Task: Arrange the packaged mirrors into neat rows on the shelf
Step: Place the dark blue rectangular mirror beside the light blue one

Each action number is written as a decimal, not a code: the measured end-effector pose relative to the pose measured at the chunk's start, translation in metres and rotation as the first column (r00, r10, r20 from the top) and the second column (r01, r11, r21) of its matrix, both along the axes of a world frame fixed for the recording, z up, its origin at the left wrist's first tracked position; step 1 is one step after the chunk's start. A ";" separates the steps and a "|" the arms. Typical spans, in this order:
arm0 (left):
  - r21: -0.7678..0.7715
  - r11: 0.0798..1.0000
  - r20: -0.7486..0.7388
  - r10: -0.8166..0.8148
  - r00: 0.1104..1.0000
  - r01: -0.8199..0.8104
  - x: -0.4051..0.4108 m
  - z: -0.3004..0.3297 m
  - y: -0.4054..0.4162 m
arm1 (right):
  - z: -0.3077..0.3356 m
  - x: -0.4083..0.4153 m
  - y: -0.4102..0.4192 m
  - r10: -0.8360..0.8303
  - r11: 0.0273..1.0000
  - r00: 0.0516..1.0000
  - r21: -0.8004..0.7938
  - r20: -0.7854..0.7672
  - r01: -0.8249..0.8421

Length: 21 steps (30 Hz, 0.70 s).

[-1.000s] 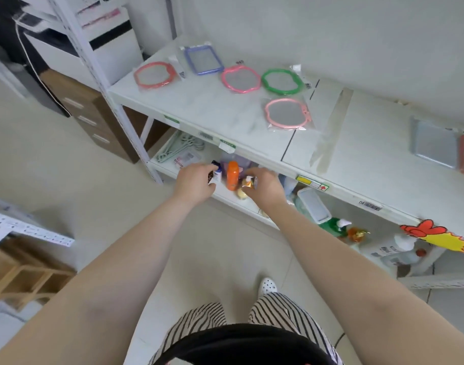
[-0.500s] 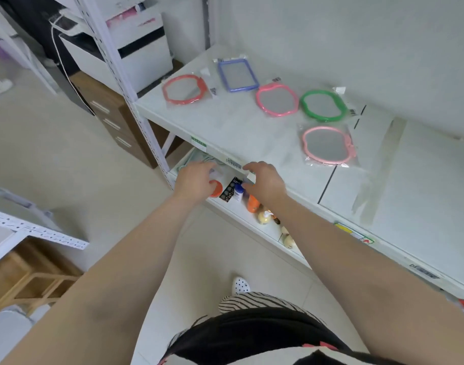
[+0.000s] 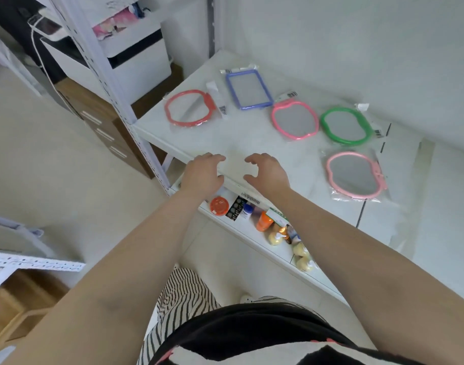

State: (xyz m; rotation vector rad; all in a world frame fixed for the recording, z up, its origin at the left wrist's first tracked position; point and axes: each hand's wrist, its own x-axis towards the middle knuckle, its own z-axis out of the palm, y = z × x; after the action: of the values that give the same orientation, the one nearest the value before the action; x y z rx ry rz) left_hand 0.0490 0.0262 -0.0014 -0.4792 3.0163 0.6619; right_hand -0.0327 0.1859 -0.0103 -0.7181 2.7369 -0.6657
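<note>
Several packaged mirrors lie flat on the white shelf. A red round mirror is at the far left, a blue rectangular mirror behind it, then a pink mirror and a green mirror side by side. A light pink mirror lies nearer the front, below the green one. My left hand and my right hand hover over the shelf's front edge, fingers loosely curled, holding nothing. Both hands are apart from every mirror.
A lower shelf holds an orange lid, an orange bottle and small yellow items. A white upright post stands at the shelf's left corner. Wooden drawers and a white cabinet stand behind it.
Both hands have risen from the lower shelf's bottles to the front edge of the top shelf and hold nothing. The view has shifted left and closer to the mirrors.
</note>
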 end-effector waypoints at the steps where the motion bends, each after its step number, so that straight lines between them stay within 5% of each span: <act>1: 0.001 1.000 0.004 -0.025 1.000 0.025 -0.008 -0.001 -0.009 | -0.001 -0.005 -0.009 -0.029 1.000 1.000 -0.005 0.002 0.029; 11: 0.014 0.974 0.015 -0.225 0.974 0.224 -0.079 -0.001 -0.119 | 0.006 -0.051 -0.091 -0.342 0.937 0.939 -0.067 0.043 0.344; 21: 0.095 0.968 0.007 -0.233 0.972 0.231 -0.167 0.001 -0.121 | 0.016 -0.131 -0.095 -0.480 0.874 0.875 -0.058 0.061 0.483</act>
State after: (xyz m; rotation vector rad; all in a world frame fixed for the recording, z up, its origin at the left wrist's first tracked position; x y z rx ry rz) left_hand -0.1181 -0.0946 -0.0009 -0.1241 2.9415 0.7711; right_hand -0.1641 0.0905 0.0061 -0.0114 2.8755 -0.8680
